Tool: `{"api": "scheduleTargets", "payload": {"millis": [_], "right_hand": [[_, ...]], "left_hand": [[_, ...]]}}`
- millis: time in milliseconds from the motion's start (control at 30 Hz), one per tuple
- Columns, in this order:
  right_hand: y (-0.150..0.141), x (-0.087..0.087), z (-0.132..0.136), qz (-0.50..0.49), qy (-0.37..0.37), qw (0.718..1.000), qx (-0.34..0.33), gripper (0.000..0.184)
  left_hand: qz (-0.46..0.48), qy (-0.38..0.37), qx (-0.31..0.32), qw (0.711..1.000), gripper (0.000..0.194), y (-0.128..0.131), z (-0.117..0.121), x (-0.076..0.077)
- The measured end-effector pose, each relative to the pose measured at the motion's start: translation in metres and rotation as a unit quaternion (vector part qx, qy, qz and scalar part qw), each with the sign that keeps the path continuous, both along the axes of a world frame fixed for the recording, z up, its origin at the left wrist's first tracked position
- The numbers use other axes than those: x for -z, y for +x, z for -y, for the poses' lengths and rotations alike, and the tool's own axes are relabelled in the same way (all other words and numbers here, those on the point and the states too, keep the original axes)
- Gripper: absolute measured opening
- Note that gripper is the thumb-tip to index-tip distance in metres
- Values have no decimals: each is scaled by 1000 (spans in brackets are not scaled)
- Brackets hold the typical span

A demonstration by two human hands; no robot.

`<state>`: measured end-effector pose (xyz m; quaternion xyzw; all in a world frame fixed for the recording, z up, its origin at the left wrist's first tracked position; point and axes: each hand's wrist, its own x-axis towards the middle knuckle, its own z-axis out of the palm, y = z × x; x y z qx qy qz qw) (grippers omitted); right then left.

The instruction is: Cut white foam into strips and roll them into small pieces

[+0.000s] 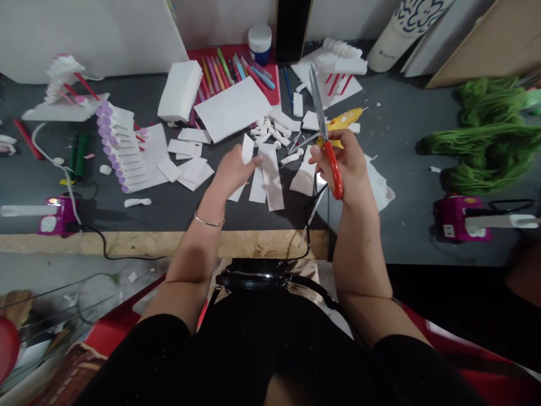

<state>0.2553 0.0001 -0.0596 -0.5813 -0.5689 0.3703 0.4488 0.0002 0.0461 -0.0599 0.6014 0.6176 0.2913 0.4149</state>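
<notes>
At frame centre, the left hand [231, 170] pinches a white strip [248, 149]; right of centre, the right hand [351, 164] grasps scissors [333, 164] that point toward the top edge.

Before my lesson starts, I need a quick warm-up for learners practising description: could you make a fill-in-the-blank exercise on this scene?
1. The right hand holds a pair of ____.
2. The piece held in the left hand is ____ in colour.
3. The bracelet is worn on the person's own ____ side.
4. The yarn at the picture's right is ____ in colour.

Missing words: scissors; white; left; green.
</notes>
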Motion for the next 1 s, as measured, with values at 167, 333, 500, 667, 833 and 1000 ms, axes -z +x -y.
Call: {"api": "scheduleTargets", "payload": {"millis": [167,333,500,667,833,1000], "right_hand": [[3,-5,4,42,9,999,28,42],[3,-12,13,130,14,991,32,40],[1,-18,18,179,5,984,7,43],[4,-20,16,235,-3,972,-13,41],[11,-2,-3,303,14,953,6,44],[18,21,-25,347,46,934,63,45]], "left_hand": [[-308,7,90,947,32,34,15,-9],[-320,10,121,939,21,37,14,-7],[-252,19,82,964,23,9,-5,-8],[-171,48,-5,984,39,-19,-25,-4],[-59,34,-42,997,43,-27,-32,15],[44,-5,-57,997,25,-25,-25,20]]}}
